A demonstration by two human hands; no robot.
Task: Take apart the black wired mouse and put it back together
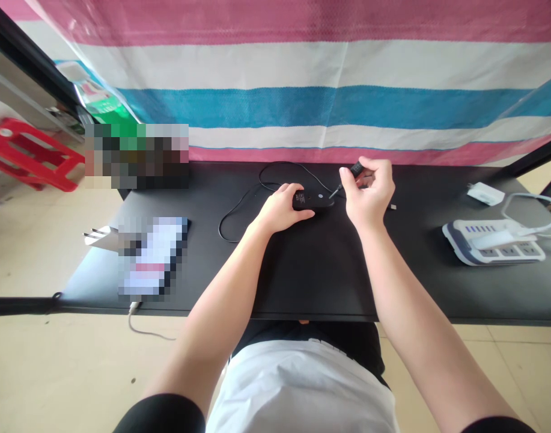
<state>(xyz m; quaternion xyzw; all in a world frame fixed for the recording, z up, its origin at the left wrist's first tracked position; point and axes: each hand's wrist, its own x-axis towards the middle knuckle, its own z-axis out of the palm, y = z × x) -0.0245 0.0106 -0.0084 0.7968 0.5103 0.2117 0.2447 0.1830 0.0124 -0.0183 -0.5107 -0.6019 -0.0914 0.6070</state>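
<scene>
My left hand (282, 207) lies curled over the left end of a small black oblong device (314, 199) on the black table (311, 270), holding it down. My right hand (369, 189) is closed in a pinch on a small black plug (357, 168), raised just right of the device. A thin black cable (239, 207) loops across the table behind and left of the device. A short lead runs from the device's right end toward my right hand.
A white power strip (494, 243) with white cables sits at the right, a white adapter (485, 193) behind it. A blurred flat object (151, 258) lies at the left edge. A striped tarp (302, 78) hangs behind; a red stool (32, 153) stands far left.
</scene>
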